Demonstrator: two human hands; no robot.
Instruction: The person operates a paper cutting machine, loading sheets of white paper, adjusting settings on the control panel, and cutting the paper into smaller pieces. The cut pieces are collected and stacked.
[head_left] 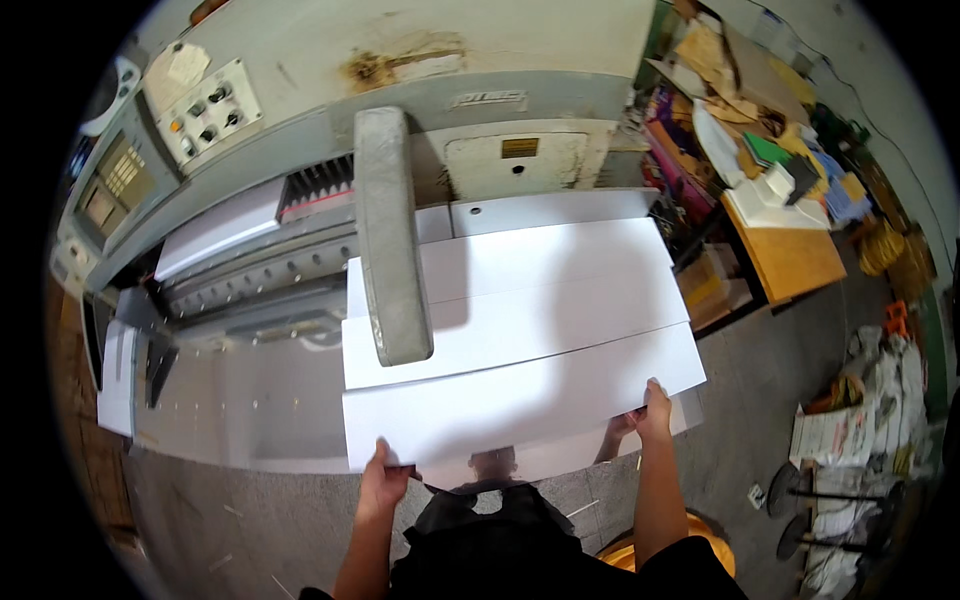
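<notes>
**Both hands gripping the nearest paper stack at the cutter table**

I am watching the left hand [383, 480] and the right hand [655, 412] closing on the near edge of the nearest white paper stack [520, 405], which is lying on the table [230, 400] of the guillotine paper cutter [330, 120]. Two further white stacks [520, 290] are lying just beyond it, toward the cutter's grey arm [390, 230].

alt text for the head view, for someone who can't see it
A person's left hand and right hand grip the near edge of a white paper stack on the table of a grey paper cutting machine, with more white stacks behind. Cluttered shelves stand at right.
</notes>
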